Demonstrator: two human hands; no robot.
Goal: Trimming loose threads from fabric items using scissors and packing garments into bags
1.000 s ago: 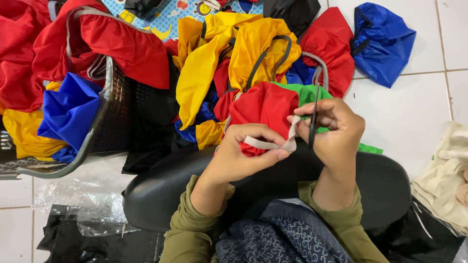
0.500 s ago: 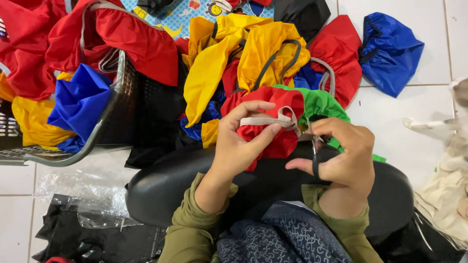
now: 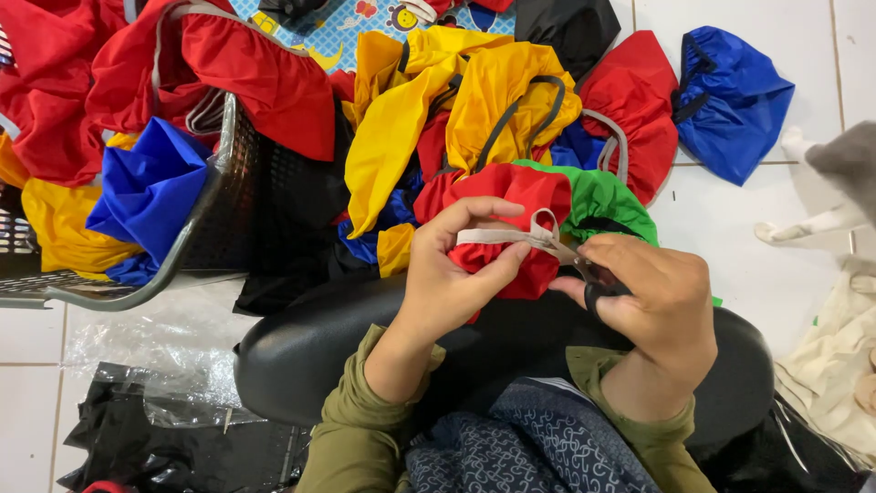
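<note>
Right hand (image 3: 652,306) dropped beside red pouch (image 3: 511,228), closed over mostly hidden scissors (image 3: 598,283); left hand (image 3: 456,274) pinches pouch's grey strap (image 3: 511,236).

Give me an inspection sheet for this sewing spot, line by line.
Surface: black padded cushion over white tiled floor.
Job's things: red fabric piece with grey elastic band; scissors.
Clutter: piles of red, yellow, blue and green fabric; black mesh basket; plastic bags.
Hands: left hand grips the red piece; right hand holds the scissors at the band.
Cables: nothing seen.
Surroundings: cream cloth at right.
</note>
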